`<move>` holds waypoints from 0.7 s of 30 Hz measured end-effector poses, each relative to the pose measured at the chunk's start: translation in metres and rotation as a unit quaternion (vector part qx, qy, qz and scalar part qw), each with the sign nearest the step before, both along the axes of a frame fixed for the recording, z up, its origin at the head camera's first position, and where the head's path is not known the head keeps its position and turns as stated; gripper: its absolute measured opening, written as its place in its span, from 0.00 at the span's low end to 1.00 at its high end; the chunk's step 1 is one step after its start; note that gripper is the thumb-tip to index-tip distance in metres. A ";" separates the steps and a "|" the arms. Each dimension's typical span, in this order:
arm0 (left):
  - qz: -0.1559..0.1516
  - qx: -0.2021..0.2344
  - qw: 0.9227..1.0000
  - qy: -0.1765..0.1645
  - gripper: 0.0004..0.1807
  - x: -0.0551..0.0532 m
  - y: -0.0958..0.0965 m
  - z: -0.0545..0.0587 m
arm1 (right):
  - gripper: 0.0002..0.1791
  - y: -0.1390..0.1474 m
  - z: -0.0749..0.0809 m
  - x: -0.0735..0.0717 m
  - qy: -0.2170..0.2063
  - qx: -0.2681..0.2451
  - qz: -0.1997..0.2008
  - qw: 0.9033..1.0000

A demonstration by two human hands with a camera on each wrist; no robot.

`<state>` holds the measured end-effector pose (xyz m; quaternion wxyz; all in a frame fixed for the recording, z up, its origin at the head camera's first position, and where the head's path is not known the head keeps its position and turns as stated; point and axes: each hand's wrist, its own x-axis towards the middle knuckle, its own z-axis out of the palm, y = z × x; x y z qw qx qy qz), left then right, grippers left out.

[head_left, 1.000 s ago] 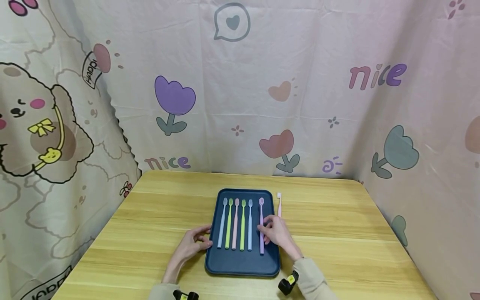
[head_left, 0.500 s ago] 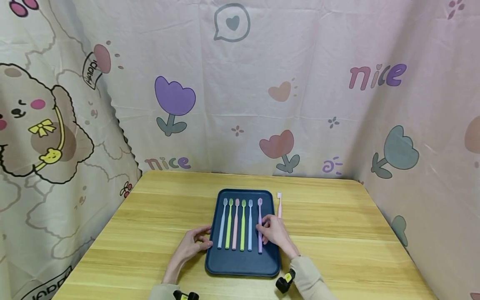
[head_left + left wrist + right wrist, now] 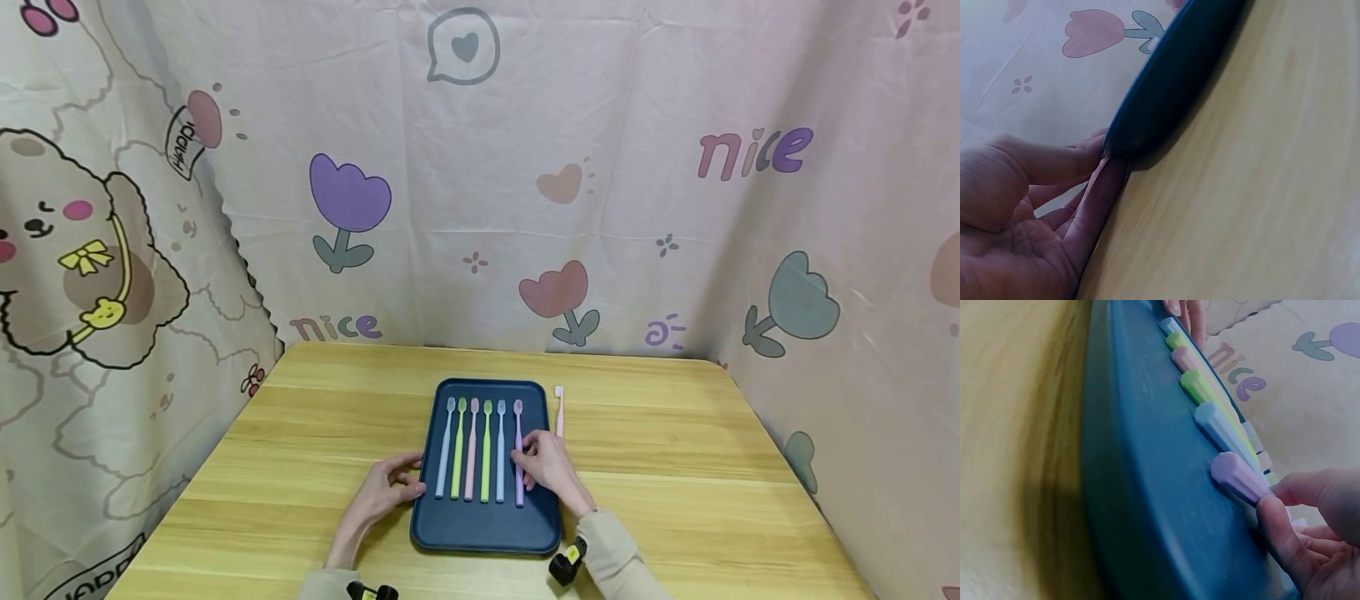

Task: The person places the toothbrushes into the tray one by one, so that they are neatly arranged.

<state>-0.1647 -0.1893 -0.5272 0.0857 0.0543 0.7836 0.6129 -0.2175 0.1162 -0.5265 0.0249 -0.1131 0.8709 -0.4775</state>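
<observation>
A dark blue tray (image 3: pixel 483 529) lies on the table, bearing a row of toothbrushes with their heads toward the far side. My left hand (image 3: pixel 381 490) grips the tray's left rim, thumb and fingers at its edge in the left wrist view. Between the thumb and finger of my right hand (image 3: pixel 551 465) is the handle of the purple toothbrush (image 3: pixel 1240 478), the rightmost on the tray. Just left of it is a light blue toothbrush (image 3: pixel 501 458). Farther left lie a green toothbrush (image 3: pixel 486 458), a pink toothbrush (image 3: pixel 471 458) and others.
Beyond the tray's right edge, another pink toothbrush (image 3: pixel 559 412) lies on the wooden table (image 3: pixel 675 475), partly hidden by my right hand. A printed curtain (image 3: pixel 465 150) hangs behind the table and along its sides.
My right hand has shifted slightly left with the purple toothbrush, bringing it nearer the light blue one. The left hand and the tray stay in place.
</observation>
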 end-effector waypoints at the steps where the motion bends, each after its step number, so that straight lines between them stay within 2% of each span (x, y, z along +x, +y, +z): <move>1: 0.000 0.000 1.000 0.000 0.34 0.000 0.000 0.000 | 0.11 0.000 0.000 0.000 0.002 0.001 -0.001 1.000; 9: 0.004 -0.003 1.000 -0.001 0.34 0.000 0.001 0.000 | 0.12 -0.001 -0.001 -0.001 0.003 0.009 -0.007 1.000; 21: 0.005 -0.005 1.000 0.000 0.34 0.001 0.001 0.001 | 0.11 -0.003 -0.003 0.001 0.035 0.017 -0.012 0.999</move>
